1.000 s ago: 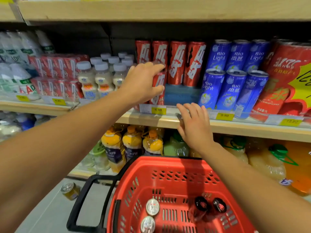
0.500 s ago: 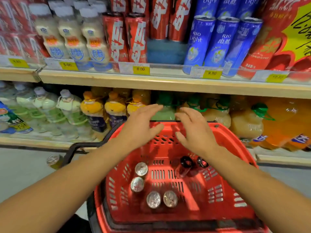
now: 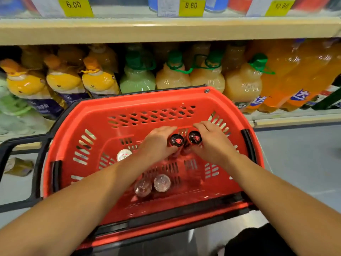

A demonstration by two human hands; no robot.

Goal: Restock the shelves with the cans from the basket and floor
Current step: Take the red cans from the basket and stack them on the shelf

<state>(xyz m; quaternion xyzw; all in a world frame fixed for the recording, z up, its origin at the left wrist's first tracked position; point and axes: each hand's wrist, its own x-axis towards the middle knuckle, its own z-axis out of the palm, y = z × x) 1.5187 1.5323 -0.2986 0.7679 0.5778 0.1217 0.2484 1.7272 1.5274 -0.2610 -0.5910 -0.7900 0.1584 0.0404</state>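
Now we look down at the shelves (image 3: pixel 166 28), the biggest thing, far above and past our two grips. Yellow price tags (image 3: pixel 191 6) sit along the front edge of the top shelf. Under it stand big bottles of juice (image 3: pixel 173 78), yellow, green and orange, just past the far rim of the basket.

The red basket (image 3: pixel 129 111) comes next. It sits in front of us with a black handle (image 3: pixel 20 174) sticking out to the left of our left grip. Both of our arms reach down into it.

Our left hand (image 3: pixel 158 143) has its fingers curled round a dark-topped can (image 3: pixel 176 140). Our right hand (image 3: pixel 212 143) has its fingers curled round another dark-topped can (image 3: pixel 195 138). These two cans stand upright, side by side, between our two grips, near the far wall of the basket. Both grips are grasping their cans.

A silver-topped can (image 3: pixel 124 154) stands just left of our left wrist. Two more silver-topped cans (image 3: pixel 162 182) stand close together below our grips, nearer to us, partly hidden by our left arm.

Well to the left of the basket, a gold can (image 3: pixel 18 166) lies on its side on the grey floor (image 3: pixel 299 156).
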